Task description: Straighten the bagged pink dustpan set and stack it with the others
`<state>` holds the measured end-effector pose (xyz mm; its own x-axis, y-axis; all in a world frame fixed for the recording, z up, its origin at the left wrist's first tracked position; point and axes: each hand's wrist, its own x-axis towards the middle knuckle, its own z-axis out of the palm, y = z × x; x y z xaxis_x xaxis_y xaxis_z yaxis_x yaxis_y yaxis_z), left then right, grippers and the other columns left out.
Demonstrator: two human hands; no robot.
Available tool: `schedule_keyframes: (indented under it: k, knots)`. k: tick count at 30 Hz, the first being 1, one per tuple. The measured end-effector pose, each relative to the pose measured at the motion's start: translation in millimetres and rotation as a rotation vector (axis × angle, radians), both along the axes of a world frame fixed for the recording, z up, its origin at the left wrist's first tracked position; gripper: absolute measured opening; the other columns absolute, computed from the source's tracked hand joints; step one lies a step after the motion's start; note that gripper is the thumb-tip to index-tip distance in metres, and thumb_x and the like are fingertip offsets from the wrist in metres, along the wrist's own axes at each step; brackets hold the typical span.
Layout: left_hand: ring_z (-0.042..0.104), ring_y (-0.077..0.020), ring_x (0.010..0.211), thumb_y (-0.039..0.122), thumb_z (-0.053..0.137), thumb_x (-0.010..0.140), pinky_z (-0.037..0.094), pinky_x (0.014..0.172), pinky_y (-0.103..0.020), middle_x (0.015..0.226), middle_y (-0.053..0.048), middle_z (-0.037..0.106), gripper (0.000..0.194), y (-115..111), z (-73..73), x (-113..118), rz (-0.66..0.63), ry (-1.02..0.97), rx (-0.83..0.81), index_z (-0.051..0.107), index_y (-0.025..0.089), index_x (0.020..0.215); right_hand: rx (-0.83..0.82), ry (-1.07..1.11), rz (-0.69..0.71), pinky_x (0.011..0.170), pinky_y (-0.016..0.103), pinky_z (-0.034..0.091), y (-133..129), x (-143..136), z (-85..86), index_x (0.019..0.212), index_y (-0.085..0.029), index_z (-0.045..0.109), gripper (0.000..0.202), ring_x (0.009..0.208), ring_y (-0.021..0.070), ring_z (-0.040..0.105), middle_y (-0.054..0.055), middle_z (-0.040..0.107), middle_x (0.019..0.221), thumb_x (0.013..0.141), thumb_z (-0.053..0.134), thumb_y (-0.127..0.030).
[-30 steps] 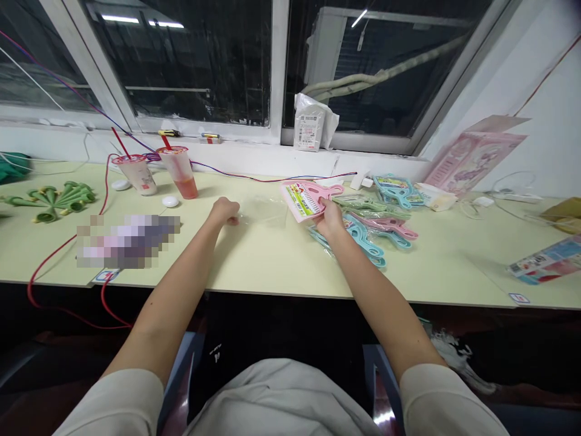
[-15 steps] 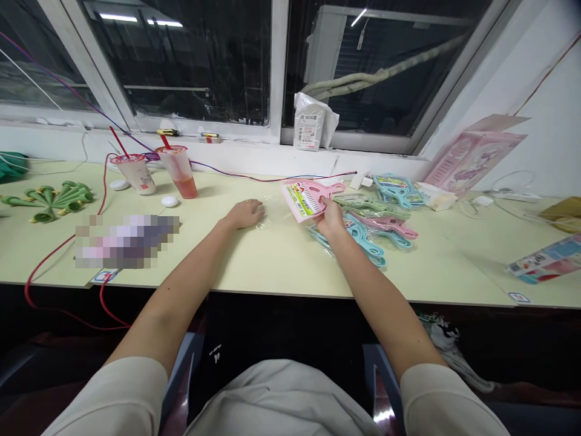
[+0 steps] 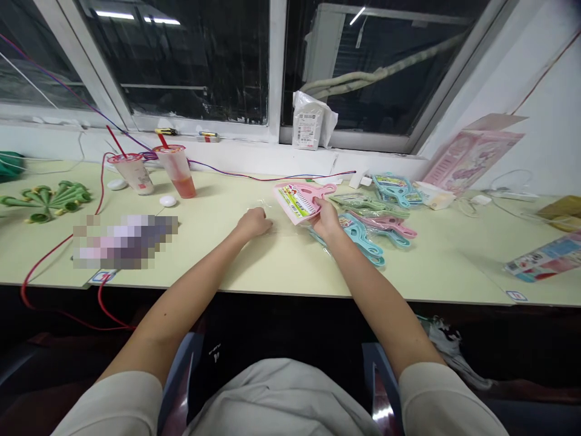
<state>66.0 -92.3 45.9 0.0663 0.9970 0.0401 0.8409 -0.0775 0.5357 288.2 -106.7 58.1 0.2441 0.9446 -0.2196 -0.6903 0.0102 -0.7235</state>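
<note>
Desk (image 3: pixel 281 269) in pale yellow, running along below a dark window (image 3: pixel 181 66).
Right hand (image 3: pixel 327 219) grips a pink plastic tool (image 3: pixel 302 201) that juts toward the left hand (image 3: pixel 255 224), curled at clear plastic film (image 3: pixel 290 227), its hold unclear. Bagged blue, green and pink tools (image 3: pixel 385 224) lie beside the right hand, a pink carton (image 3: pixel 476 154) farther right; two lidded drink cups (image 3: pixel 180 175) stand beyond the left hand; ahead, a wrapped box (image 3: pixel 307 128) sits on the white sill (image 3: pixel 247 151).

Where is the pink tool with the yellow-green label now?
In the head view, the pink tool is near the centre, in the right hand, left of the bagged tools.
</note>
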Motion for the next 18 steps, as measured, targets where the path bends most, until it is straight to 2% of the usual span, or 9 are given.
schedule_keyframes:
  k: [2, 4, 7, 9, 12, 14, 16, 18]
  knots:
    - [0.073, -0.0315, 0.087, 0.028, 0.077, 0.078, 0.052, 0.072, -0.035, 0.094, -0.018, 0.077, 0.017, 1.3, 4.5, 0.7, 0.02, -0.177, 0.012, 0.071, 0.017, 0.089, -0.013, 0.02, 0.043, 0.065, 0.025, 0.065, -2.5, -3.5, 0.0, 0.093, -0.017, 0.063, 0.015, 0.073, 0.0141, 0.074, 0.001, 0.076, 0.082, 0.099, 0.051, -0.011]
    - [0.073, -0.0261, 0.078, 0.034, 0.069, 0.088, 0.054, 0.068, -0.033, 0.092, -0.017, 0.077, 0.02, 5.1, 10.7, -4.0, 0.047, -0.458, 0.003, 0.07, 0.015, 0.092, -0.016, 0.03, 0.092, 0.064, 0.024, 0.065, -5.2, -9.7, -1.1, 0.094, -0.016, 0.064, 0.016, 0.073, 0.0142, 0.074, 0.002, 0.077, 0.082, 0.098, 0.051, -0.008]
    - [0.076, -0.025, 0.082, 0.05, 0.063, 0.096, 0.06, 0.071, -0.032, 0.098, -0.018, 0.077, 0.039, 8.5, 18.7, -10.3, -0.058, -0.935, -0.202, 0.069, 0.012, 0.103, 0.013, 0.05, 0.163, 0.066, 0.023, 0.065, -9.3, -24.7, -5.2, 0.096, -0.016, 0.065, 0.019, 0.074, 0.0136, 0.074, 0.002, 0.077, 0.082, 0.095, 0.051, -0.002]
    - [0.078, -0.0275, 0.091, 0.052, 0.067, 0.095, 0.064, 0.079, -0.035, 0.104, -0.018, 0.078, 0.042, 7.1, 21.2, -9.6, -0.149, -1.11, -0.351, 0.07, 0.013, 0.11, 0.047, 0.046, 0.216, 0.069, 0.023, 0.066, -12.2, -36.9, -9.5, 0.096, -0.016, 0.065, 0.02, 0.075, 0.0139, 0.074, 0.002, 0.078, 0.083, 0.092, 0.053, 0.0]
    - [0.078, -0.0296, 0.1, 0.03, 0.076, 0.089, 0.066, 0.087, -0.038, 0.111, -0.016, 0.079, 0.029, 4.1, 20.4, -5.7, -0.16, -1.196, -0.405, 0.072, 0.014, 0.113, 0.108, -0.026, 0.272, 0.072, 0.025, 0.066, -16.1, -51.8, -15.9, 0.097, -0.017, 0.065, 0.019, 0.075, 0.0146, 0.074, 0.001, 0.077, 0.081, 0.091, 0.056, -0.002]
    - [0.079, -0.0301, 0.102, 0.011, 0.076, 0.081, 0.066, 0.091, -0.039, 0.11, -0.017, 0.08, 0.031, 6.2, 18.7, -6.4, -0.129, -1.226, -0.403, 0.072, 0.011, 0.112, 0.15, -0.089, 0.298, 0.071, 0.025, 0.064, -17.4, -55.8, -18.4, 0.098, -0.018, 0.063, 0.014, 0.073, 0.0144, 0.073, -0.002, 0.075, 0.077, 0.092, 0.059, -0.007]
    - [0.079, -0.0304, 0.099, 0.002, 0.075, 0.076, 0.066, 0.091, -0.039, 0.106, -0.019, 0.08, 0.035, 13.2, 17.9, -12.7, -0.086, -1.242, -0.414, 0.072, 0.008, 0.11, 0.15, -0.154, 0.338, 0.067, 0.025, 0.062, -16.4, -54.0, -19.3, 0.098, -0.019, 0.063, 0.002, 0.068, 0.0145, 0.071, -0.003, 0.072, 0.074, 0.097, 0.064, -0.02]
    - [0.08, -0.0303, 0.094, 0.001, 0.076, 0.075, 0.067, 0.089, -0.039, 0.101, -0.019, 0.081, 0.034, 23.4, 19.2, -25.1, -0.037, -1.236, -0.432, 0.072, 0.007, 0.108, 0.122, -0.231, 0.326, 0.062, 0.023, 0.058, -12.5, -47.3, -19.8, 0.097, -0.02, 0.062, 0.019, 0.064, 0.0147, 0.069, -0.002, 0.07, 0.072, 0.099, 0.066, -0.038]
